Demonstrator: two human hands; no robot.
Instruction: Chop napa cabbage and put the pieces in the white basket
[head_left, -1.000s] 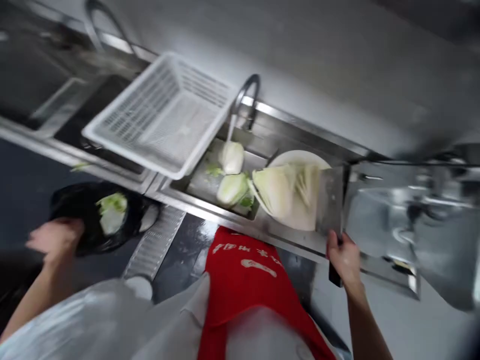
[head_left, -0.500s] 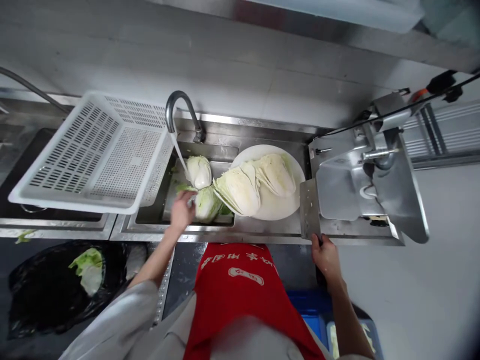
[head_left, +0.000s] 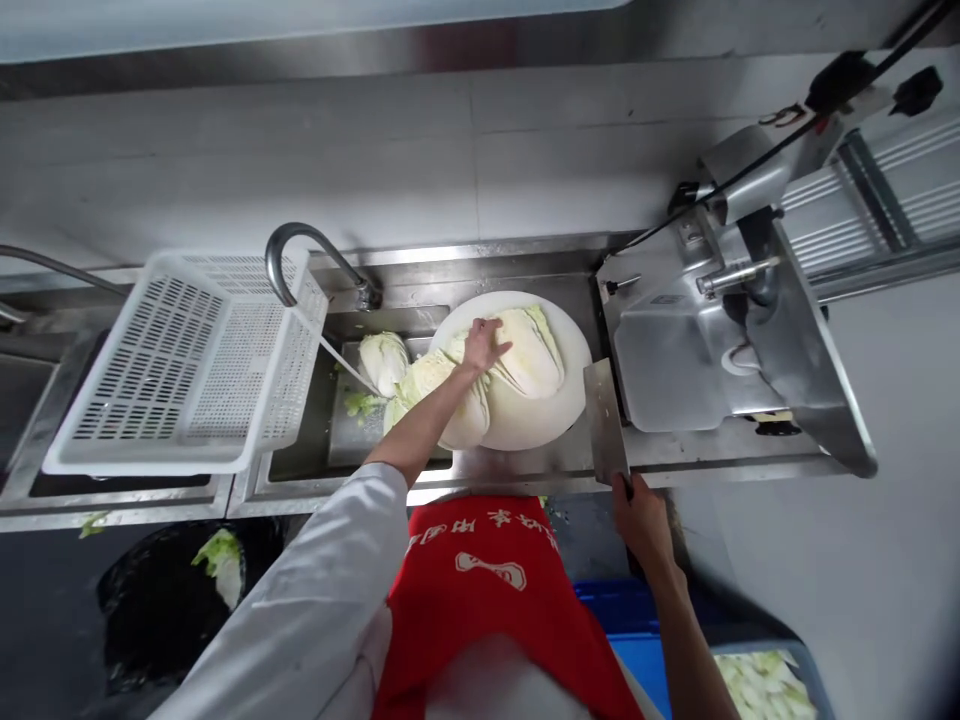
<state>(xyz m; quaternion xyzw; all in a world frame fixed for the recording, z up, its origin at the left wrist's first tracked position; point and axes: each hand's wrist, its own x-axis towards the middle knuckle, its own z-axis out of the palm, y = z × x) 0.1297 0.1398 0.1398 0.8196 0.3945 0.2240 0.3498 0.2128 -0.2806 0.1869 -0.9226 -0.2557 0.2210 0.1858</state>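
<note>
On the round white cutting board [head_left: 536,425], two pale napa cabbage pieces lie side by side. My left hand [head_left: 482,347] reaches over the nearer-left piece [head_left: 466,415] and has its fingers curled on the left end of the right-hand napa cabbage [head_left: 527,358]. In my right hand [head_left: 643,518] is the handle of a cleaver [head_left: 606,420], its broad blade flat at the board's right edge. Another napa cabbage [head_left: 384,362] sits in the sink [head_left: 300,462], beside a thin stream of water. My left forearm hides part of the sink and the left piece.
A white slotted basket [head_left: 259,440] stands left of the curved faucet [head_left: 319,240]. Right of the board is a metal slicer [head_left: 806,350]. Below are a black bag [head_left: 161,620] holding a leaf and a bin of cut pieces [head_left: 765,680].
My left hand has moved from the sink, rightward onto the cabbage on the board. My right hand still holds the cleaver in nearly the same place. The view has shifted.
</note>
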